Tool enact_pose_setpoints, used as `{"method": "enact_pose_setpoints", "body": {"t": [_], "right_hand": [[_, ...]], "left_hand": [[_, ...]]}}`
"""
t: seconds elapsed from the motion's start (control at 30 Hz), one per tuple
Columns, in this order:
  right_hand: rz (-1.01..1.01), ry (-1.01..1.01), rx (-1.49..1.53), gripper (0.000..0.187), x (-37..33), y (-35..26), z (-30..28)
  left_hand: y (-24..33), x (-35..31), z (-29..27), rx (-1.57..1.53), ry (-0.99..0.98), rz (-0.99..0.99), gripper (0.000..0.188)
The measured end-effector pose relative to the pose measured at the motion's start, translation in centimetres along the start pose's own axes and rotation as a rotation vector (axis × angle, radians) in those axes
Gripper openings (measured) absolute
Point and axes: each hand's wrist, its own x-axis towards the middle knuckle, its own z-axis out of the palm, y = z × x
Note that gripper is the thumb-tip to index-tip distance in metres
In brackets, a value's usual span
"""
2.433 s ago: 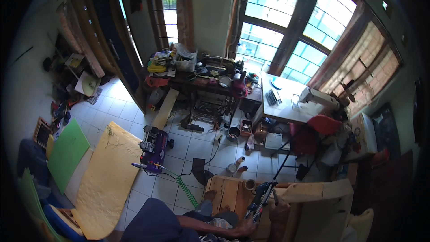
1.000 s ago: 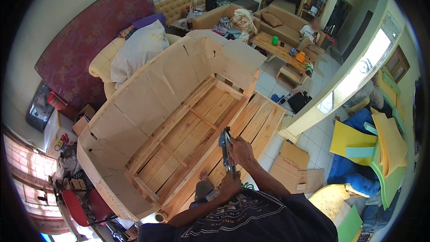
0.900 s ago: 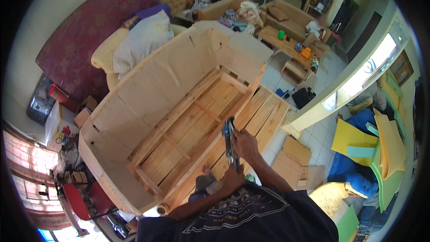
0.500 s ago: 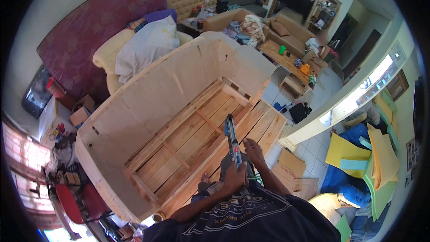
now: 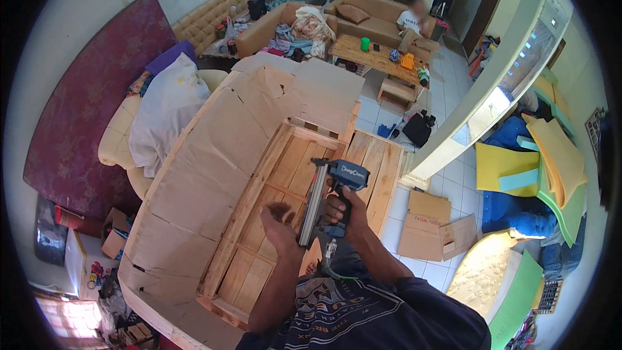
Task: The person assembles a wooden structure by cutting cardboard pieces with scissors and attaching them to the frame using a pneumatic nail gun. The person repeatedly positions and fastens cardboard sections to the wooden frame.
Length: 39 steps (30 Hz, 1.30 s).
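Note:
My right hand (image 5: 343, 210) is wrapped round the handle of a dark blue nail gun (image 5: 350, 174), held up above the wooden frame. Its long silver magazine (image 5: 313, 201) slants down on the left side, and a green air hose (image 5: 338, 276) joins the gun near the base of the grip. Just left of the magazine, my left hand (image 5: 280, 225) is raised with its fingers bent and apart, holding nothing. Below both hands lies a large sofa frame (image 5: 214, 146) of wooden planks, with cardboard-like sheet lining its back and sides.
A plank platform (image 5: 376, 162) adjoins the frame at right. Flattened cardboard (image 5: 421, 228) lies on the tiles, near yellow and green foam sheets (image 5: 502, 168) and a white pillar (image 5: 479, 113). Farther back, a person sits on a tan sofa (image 5: 372, 26) beside a wooden table (image 5: 356, 52).
The nail gun has passed from my left hand to my right, which now grips its handle. My left hand has let go and moved left. The view has shifted.

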Motion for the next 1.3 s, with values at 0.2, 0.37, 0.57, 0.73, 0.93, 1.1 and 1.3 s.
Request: {"method": "enact_pose_setpoints", "body": {"t": [0.2, 0.37, 0.57, 0.73, 0.93, 1.1, 1.3], "right_hand": [[-0.212, 0.08, 0.047, 0.057, 5.9, -7.0, -6.6], [-0.227, 0.117, -0.004, 0.067, 8.7, -15.7, -12.8], [0.028, 0.671, -0.878, 0.037, 20.7, -23.6, -21.2], [0.055, 0.708, -1.689, 0.058, 33.1, -24.2, -28.5], [0.147, 0.653, -1.827, 0.058, 38.5, -20.6, -35.9], [-0.143, 0.654, -1.994, 0.077, 39.9, -19.0, -43.3], [-0.457, 0.677, -2.194, 0.092, 41.8, -19.0, -48.7]], "left_hand": [[-4.3, 8.0, 4.7, 0.042, -0.413, -0.145, 0.027], [-8.5, 20.0, 7.4, 0.4, -0.504, -0.264, 0.021], [-15.2, 37.3, 17.0, 0.884, -0.784, 0.099, 0.027], [-22.4, 49.5, 28.2, 1.25, -0.889, 0.788, 0.036], [-31.6, 57.3, 42.8, 1.248, -1.076, 1.44, 0.053], [-37.7, 60.9, 48.1, 1.055, -0.914, 1.944, 0.07], [-40.6, 62.0, 49.1, 0.82, -0.568, 2.18, 0.059]]}}
